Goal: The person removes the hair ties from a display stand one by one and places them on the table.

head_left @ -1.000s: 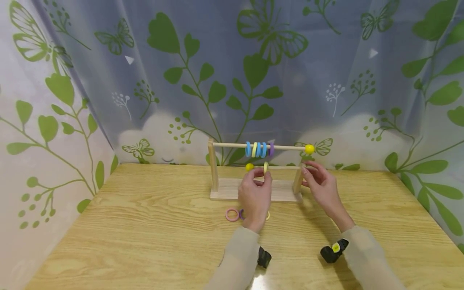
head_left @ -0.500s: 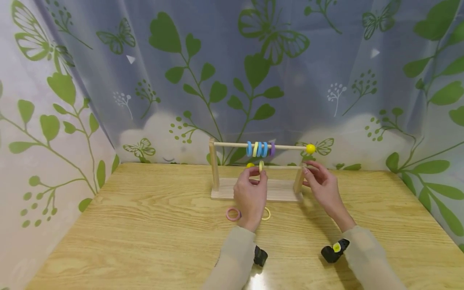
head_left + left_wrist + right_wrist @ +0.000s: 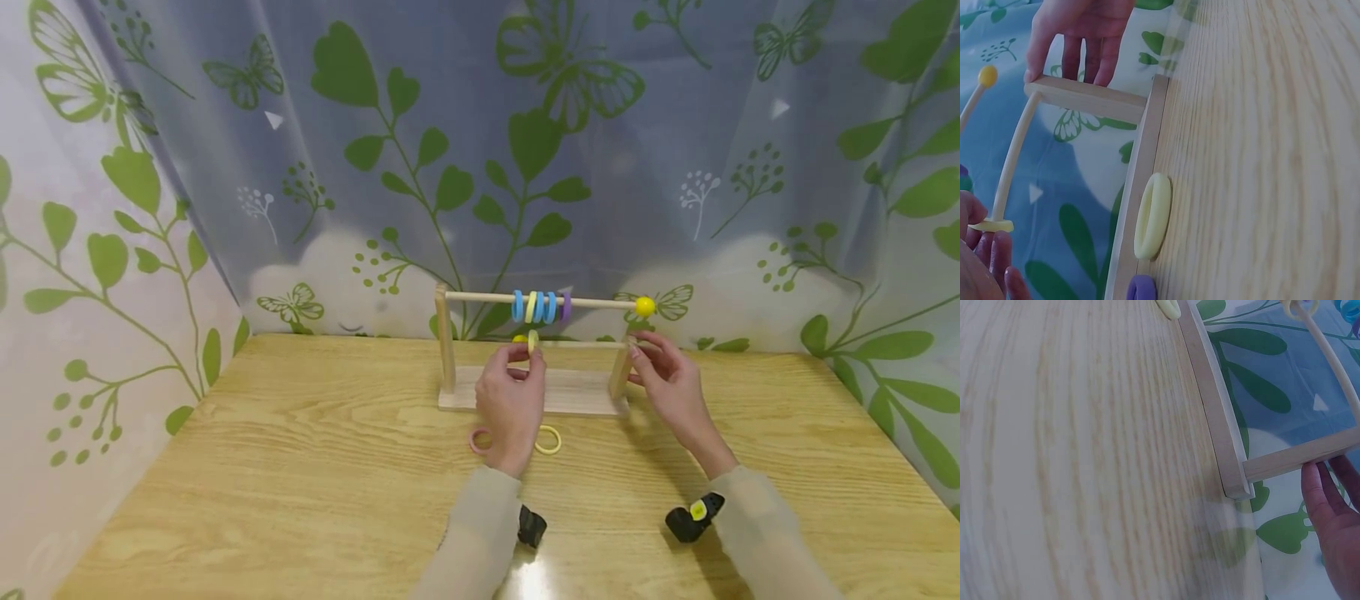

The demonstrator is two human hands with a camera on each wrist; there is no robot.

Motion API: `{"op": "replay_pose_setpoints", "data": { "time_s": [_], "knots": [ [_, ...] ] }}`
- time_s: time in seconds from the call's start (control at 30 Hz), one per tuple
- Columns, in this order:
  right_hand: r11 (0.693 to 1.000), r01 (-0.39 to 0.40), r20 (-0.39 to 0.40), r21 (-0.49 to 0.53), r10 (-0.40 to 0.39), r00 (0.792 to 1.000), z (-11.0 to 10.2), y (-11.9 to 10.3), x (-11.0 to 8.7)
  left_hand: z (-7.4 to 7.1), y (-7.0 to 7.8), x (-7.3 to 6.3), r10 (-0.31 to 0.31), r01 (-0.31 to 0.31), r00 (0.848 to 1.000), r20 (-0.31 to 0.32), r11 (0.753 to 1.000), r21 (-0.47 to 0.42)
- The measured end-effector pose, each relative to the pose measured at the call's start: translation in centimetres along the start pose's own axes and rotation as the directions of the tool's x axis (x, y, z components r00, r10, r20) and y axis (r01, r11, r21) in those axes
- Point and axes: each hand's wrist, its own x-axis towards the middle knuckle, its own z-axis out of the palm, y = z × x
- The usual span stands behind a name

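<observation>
A wooden ring stand [image 3: 577, 402] has two horizontal rods. With thumb and fingers, my left hand [image 3: 510, 404] pinches a pale yellow ring [image 3: 532, 342] that encircles the lower rod [image 3: 588, 344], near the yellow ball [image 3: 519, 339] on its left end. My right hand [image 3: 671, 387] holds the top of the right post [image 3: 620, 375], thumb at the front and fingers behind. In the left wrist view the rod [image 3: 1015, 153] passes into the pinched ring [image 3: 994, 225]. Three blue rings, a yellow ring [image 3: 530, 307] and a purple ring [image 3: 566, 306] hang on the upper rod [image 3: 607, 303].
On the table in front of the stand lie a yellow ring [image 3: 548, 440] and a pink ring [image 3: 477, 441], partly behind my left wrist. A purple ring [image 3: 1141, 288] shows in the left wrist view. A patterned curtain [image 3: 420, 208] hangs behind the table [image 3: 315, 467].
My left hand has moved left, sliding the yellow ring along the lower rod toward its ball end. My right hand stays at the post.
</observation>
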Motion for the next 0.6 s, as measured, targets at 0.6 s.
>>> {"op": "replay_pose_setpoints", "data": {
  "time_s": [0.6],
  "knots": [
    [1.0,0.015,0.006,0.003,-0.015,1.0,-0.05,0.09,-0.03,-0.5,-0.5,0.57,0.003,-0.002,0.999,-0.048,1.0,0.013]
  ]
}}
